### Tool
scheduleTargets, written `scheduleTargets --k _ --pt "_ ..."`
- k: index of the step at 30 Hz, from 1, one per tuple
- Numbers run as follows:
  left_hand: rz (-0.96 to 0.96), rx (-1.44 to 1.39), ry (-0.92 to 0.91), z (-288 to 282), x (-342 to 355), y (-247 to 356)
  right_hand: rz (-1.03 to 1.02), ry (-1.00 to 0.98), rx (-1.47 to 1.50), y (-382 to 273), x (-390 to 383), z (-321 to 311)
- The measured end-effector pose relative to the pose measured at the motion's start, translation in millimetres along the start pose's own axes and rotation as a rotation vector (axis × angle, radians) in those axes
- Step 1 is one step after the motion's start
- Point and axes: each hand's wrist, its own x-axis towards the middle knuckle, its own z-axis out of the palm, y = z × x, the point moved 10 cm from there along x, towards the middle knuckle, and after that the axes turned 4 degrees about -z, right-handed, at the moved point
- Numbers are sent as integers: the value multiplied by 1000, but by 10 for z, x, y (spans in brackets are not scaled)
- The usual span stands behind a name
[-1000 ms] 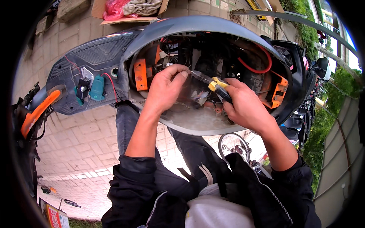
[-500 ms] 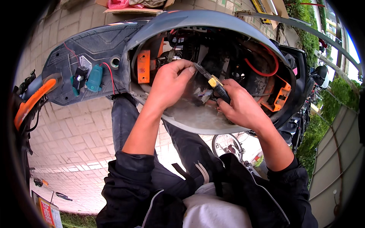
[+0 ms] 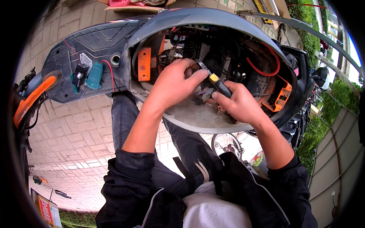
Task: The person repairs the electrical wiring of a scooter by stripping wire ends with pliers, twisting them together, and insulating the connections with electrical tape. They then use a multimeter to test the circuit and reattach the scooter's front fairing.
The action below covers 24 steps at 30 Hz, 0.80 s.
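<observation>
My right hand (image 3: 224, 95) grips a yellow-and-black handled tool (image 3: 218, 83) that looks like pliers, its metal end pointing up and left. My left hand (image 3: 178, 81) is closed at that metal end, thumb pressed near it; what its fingers hold is hidden. Both hands are over the open grey body compartment (image 3: 182, 117) of a scooter, among dark wiring and metal parts. An orange bracket (image 3: 144, 64) is left of my left hand, another (image 3: 282, 95) right of my right, below a red hose (image 3: 262, 70).
The scooter's footboard (image 3: 99, 41) at left carries a teal part (image 3: 94, 76), a black part (image 3: 79, 74) and red wires. A cardboard box (image 3: 133, 9) is at the top, a bicycle wheel (image 3: 224, 144) below the scooter, a metal rail (image 3: 285, 19) at upper right, over pale pavers (image 3: 72, 152).
My left hand has moved a little right and up, its thumb now by the tool's metal end. The tool tilts more steeply. The whole scene has shifted slightly upward in view.
</observation>
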Motion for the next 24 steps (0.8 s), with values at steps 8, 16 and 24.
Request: scheduleTargets --k 8,16,24 --pt "-201 -14 -44 -22 59 -90 -227 124 -106 -138 28 14" --pt "-164 -343 -116 70 78 -195 92 -126 522 111 20 259" --pt "-157 -290 -130 54 81 -205 139 -234 915 38 27 330"
